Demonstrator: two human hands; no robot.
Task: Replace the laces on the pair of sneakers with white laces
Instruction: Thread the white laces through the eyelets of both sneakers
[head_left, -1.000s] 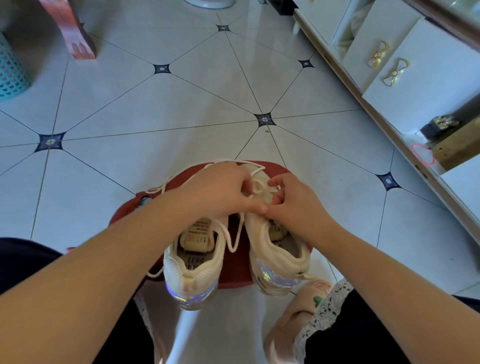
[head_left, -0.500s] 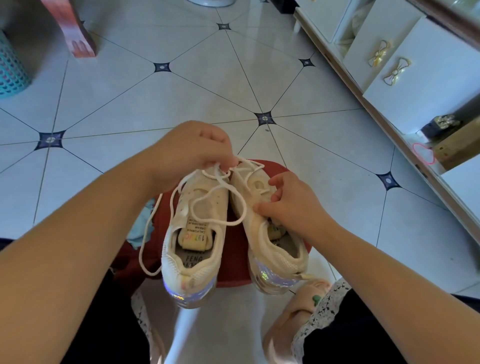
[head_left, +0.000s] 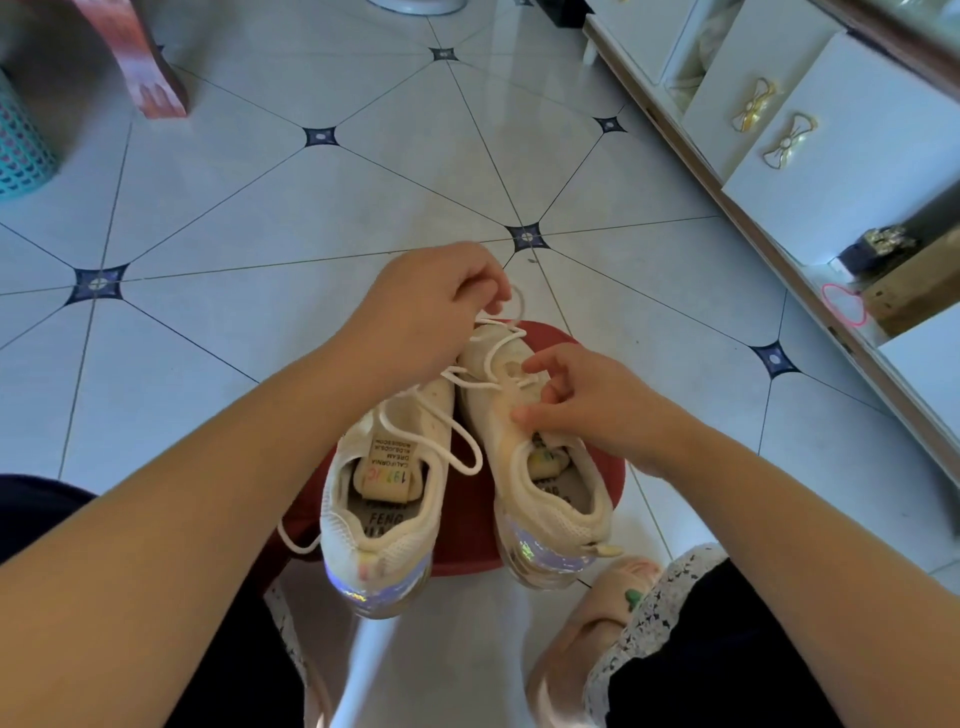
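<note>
Head view, looking down. Two sneakers sit side by side on a red stool (head_left: 462, 540). Heels are at its near edge and toes toward its far edge, so both long axes run straight away from the person.

The right sneaker (head_left: 550, 499) is the one in work. The right hand (head_left: 592, 410) pins it: thumb pressed on the inner side of the upper, fingers curled over the lacing zone just ahead of the tongue.

The left hand (head_left: 431, 317) reaches across above the toe, out by the stool's far edge. Its fingers are curled and its grip is pinching the lace (head_left: 493, 345) (the actual fingertip contact is hidden under the knuckles).

**Key relation:** the lace leaves the toe-end eyelets and rises up and away into the left grip. The pull line therefore lies nearly along the shoe's long axis, away from the heel. The right hand is nearer the eyelets; the left is nearer the free run of lace.

A slack loop (head_left: 462, 447) lies over the left sneaker (head_left: 379, 499). I cannot tell which shoe's lace it belongs to.

**Judgement:**
- The step looks like drawing lace through the lowest eyelets; I cannot tell whether in or out.
- The next pull should follow the long axis while the right grip resists, or the shoe may slide toward the far edge.
- The slack loop could snag and drag the left sneaker.
</note>
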